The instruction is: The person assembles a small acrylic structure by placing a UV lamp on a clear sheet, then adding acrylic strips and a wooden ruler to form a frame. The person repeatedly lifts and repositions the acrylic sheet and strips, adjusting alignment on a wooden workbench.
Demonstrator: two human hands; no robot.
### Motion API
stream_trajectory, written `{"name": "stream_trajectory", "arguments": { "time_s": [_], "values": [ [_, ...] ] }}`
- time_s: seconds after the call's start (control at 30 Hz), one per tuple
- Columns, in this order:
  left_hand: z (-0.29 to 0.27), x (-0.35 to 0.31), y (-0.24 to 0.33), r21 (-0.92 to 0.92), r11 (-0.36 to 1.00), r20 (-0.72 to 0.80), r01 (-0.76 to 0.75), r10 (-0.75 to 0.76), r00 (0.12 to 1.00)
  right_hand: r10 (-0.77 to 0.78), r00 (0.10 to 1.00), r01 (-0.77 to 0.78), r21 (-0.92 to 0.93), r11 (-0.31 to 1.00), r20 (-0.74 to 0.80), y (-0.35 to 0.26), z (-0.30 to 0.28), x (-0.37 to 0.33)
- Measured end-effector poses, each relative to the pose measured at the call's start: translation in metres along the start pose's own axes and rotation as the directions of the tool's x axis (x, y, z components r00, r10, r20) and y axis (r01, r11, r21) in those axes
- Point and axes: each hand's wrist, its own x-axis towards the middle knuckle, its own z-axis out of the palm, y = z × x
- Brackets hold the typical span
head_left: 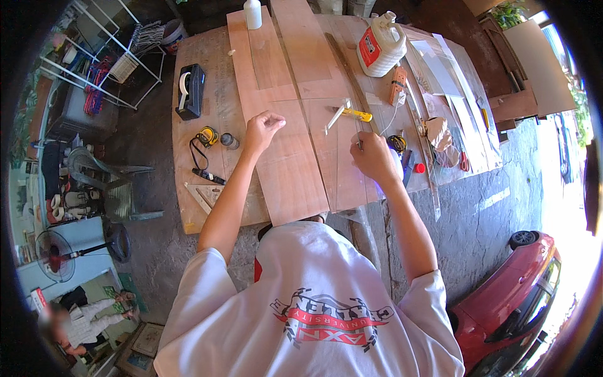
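Note:
My left hand (266, 127) hovers over the long reddish wood board (286, 166), fingertips pinched together; anything between them is too small to make out. On the right, my right hand (375, 156) is curled closed near a clear sheet (339, 164) lying on the wood. Whatever it grips is hidden by its fingers. Between the two hands, closer to the right one, are a white T-shaped piece (336, 118) and a yellow cutter knife (358, 115). A measuring tape (397, 143) lies just right of my right hand, with a red cap (419, 168) beyond it.
A black tape dispenser (190, 92), a yellow measuring tape (206, 136) and a set square (204, 196) lie at the left. Farther off stand a white bottle (252, 14) and a jug (382, 45). An orange power strip (397, 86) and clear sheets (440, 72) occupy the right.

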Motion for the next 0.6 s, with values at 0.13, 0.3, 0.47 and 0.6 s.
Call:
{"name": "stream_trajectory", "arguments": {
  "time_s": [0.13,0.3,0.47,0.6],
  "values": [
    [0.009,0.005,-0.008,0.014,1.000,-0.053,0.010,-0.009,0.999,-0.009,0.998,0.007,-0.040,0.999,-0.064,0.005,0.013,0.006],
    [0.019,0.005,-0.008,-0.051,0.998,-0.075,0.025,-0.029,0.997,-0.022,0.995,0.018,-0.044,0.999,-0.099,0.010,0.017,0.007],
    [0.022,0.007,-0.007,-0.108,0.993,-0.098,0.044,-0.055,0.994,-0.030,0.993,0.031,0.013,0.999,-0.116,0.012,0.016,0.005],
    [0.027,-0.007,-0.010,-0.092,0.994,-0.222,0.056,-0.075,0.972,0.001,1.000,0.000,0.043,0.999,-0.010,0.012,0.014,0.002]
  ]
}}
